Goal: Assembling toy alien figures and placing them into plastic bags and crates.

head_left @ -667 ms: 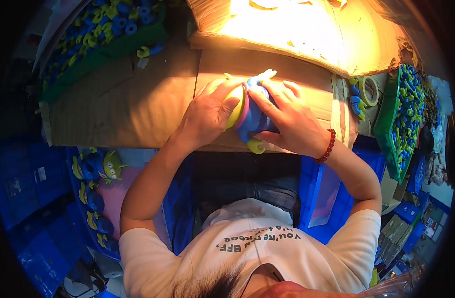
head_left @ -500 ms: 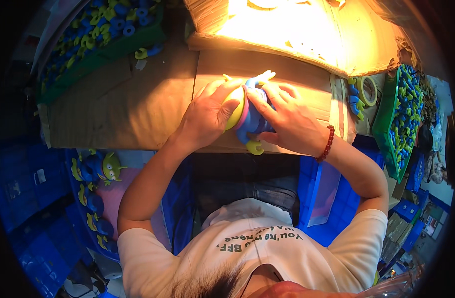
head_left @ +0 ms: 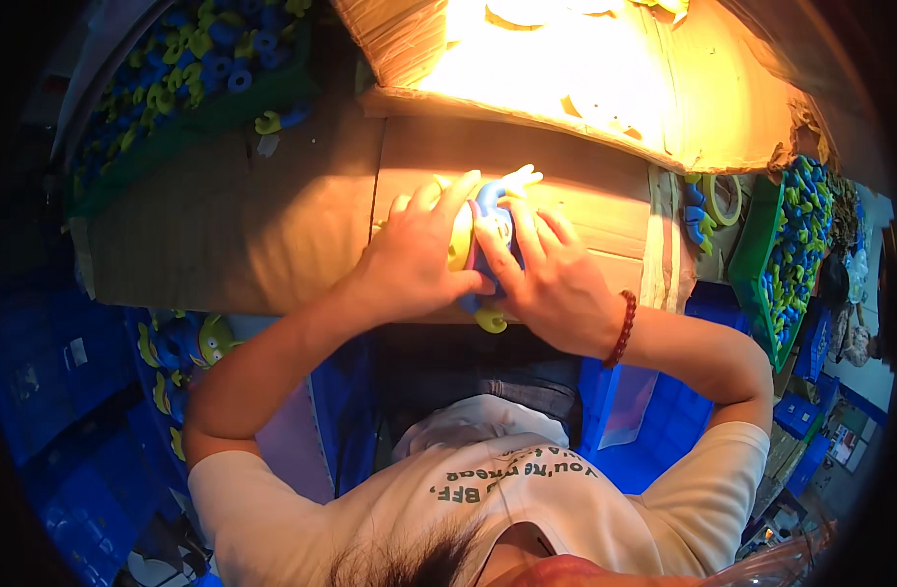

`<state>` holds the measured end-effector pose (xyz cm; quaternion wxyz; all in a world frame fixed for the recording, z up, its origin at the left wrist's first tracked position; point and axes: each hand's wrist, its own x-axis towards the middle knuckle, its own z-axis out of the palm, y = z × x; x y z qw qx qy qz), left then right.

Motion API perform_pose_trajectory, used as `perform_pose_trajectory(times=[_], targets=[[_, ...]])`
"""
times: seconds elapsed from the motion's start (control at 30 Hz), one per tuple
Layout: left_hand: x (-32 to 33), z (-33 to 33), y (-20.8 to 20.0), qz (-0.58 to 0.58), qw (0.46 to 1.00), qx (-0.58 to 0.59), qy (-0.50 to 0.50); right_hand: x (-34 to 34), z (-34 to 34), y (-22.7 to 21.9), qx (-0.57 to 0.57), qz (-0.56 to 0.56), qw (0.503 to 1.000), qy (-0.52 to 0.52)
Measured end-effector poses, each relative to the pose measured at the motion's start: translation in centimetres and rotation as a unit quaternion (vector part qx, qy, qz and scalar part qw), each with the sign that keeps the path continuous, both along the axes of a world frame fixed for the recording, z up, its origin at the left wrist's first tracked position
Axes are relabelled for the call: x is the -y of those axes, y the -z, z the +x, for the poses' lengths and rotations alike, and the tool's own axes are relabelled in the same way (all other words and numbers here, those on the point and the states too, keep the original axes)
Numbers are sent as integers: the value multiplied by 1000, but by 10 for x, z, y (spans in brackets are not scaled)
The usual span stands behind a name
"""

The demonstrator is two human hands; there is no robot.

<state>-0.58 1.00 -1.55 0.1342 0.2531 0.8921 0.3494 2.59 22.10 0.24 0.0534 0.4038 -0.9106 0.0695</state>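
Observation:
A toy alien figure (head_left: 490, 199) with a yellow-green head and a blue body lies on its side on the cardboard-covered table. Its head points to my left. My left hand (head_left: 409, 249) is wrapped over the head, with the thumb near the lower side of the body. My right hand (head_left: 558, 286), a red bead bracelet on its wrist, grips the blue body with its fingers pressed near the neck. One blue arm with a yellow-green hand sticks out above my fingers; another yellow-green hand shows below. Most of the head and body is hidden by my hands.
Behind the figure stands a brightly lit cardboard box (head_left: 713, 108). Green trays of blue and yellow-green parts stand at far left and right (head_left: 757, 264). A tape roll (head_left: 725, 200) lies beside loose arm parts (head_left: 698, 215). Finished-looking figures (head_left: 211, 338) sit in a bin at lower left.
The view has shifted slightly. My left hand has slid over the figure's head toward its neck, its thumb now reaching the body. My right hand stays on the body, its fingers closer to the neck.

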Motion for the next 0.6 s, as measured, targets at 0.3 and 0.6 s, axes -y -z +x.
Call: perform_pose_trajectory(times=[0.3,0.6], targets=[[-5,-16,-7,-29,997,66,-23,-20,-28,4,162,-90,983,-22],[-7,-17,-10,-52,994,94,-25,-15,-5,-14,78,-18,997,11]])
